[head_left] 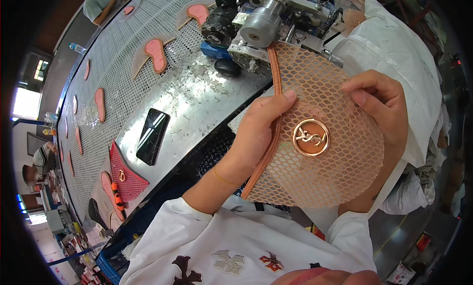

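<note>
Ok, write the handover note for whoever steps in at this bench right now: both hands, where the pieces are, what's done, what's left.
Left hand: grips the orange mesh piece at its trimmed left edge, thumb on top.
Right hand: pinches the mesh's upper right rim.
The mesh is held up flat in front of the machine, its top end close to the machine's metal roller; I cannot tell if they touch. A round gold emblem is already fixed at its centre.
On the bench: a black phone, a red mesh piece and pink pads on the perforated belt.
Done: trim and emblem are on. Left: apparently the machine step; not visibly begun.
</note>
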`<state>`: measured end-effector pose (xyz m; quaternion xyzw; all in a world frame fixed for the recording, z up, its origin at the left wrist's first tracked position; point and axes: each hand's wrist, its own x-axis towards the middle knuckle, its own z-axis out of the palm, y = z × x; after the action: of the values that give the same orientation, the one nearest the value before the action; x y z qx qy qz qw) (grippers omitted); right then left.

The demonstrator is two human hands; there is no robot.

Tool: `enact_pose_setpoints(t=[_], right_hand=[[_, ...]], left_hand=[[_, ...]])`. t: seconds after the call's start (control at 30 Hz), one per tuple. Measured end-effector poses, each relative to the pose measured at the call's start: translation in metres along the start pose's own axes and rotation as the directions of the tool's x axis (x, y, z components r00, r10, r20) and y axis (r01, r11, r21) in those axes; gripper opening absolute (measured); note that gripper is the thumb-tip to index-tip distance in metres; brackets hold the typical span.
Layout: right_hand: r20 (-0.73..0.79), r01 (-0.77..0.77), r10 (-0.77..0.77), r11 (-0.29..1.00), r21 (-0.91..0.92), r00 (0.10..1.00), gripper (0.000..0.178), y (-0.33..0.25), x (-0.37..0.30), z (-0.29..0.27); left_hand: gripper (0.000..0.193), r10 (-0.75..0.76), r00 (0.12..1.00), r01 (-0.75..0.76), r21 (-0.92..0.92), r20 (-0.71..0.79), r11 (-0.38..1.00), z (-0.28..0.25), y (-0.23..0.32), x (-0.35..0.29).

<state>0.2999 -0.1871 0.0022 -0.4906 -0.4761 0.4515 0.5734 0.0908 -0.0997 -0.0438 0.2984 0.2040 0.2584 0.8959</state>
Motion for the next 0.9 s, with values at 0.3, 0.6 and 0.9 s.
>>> enact_pose_setpoints(t=[0.3,0.6,0.9], right_hand=[[0.097,-0.026,0.039,0.991,-0.135,0.994,0.016,0.007,0.015,0.027],[0.099,-0.013,0.029,0.988,-0.155,0.995,0.017,0.029,0.028,0.043],[0.01,0.058,-0.058,0.964,-0.26,0.998,0.018,0.021,0.028,0.031]], left_hand=[[0.038,0.133,0.98,-0.102,0.202,-0.149,0.974,-0.055,0.028,-0.015],[0.042,0.331,0.924,-0.306,0.148,-0.192,0.94,-0.069,-0.005,-0.042],[0.057,0.148,0.989,-0.146,0.077,-0.023,0.986,-0.059,-0.044,-0.04]])
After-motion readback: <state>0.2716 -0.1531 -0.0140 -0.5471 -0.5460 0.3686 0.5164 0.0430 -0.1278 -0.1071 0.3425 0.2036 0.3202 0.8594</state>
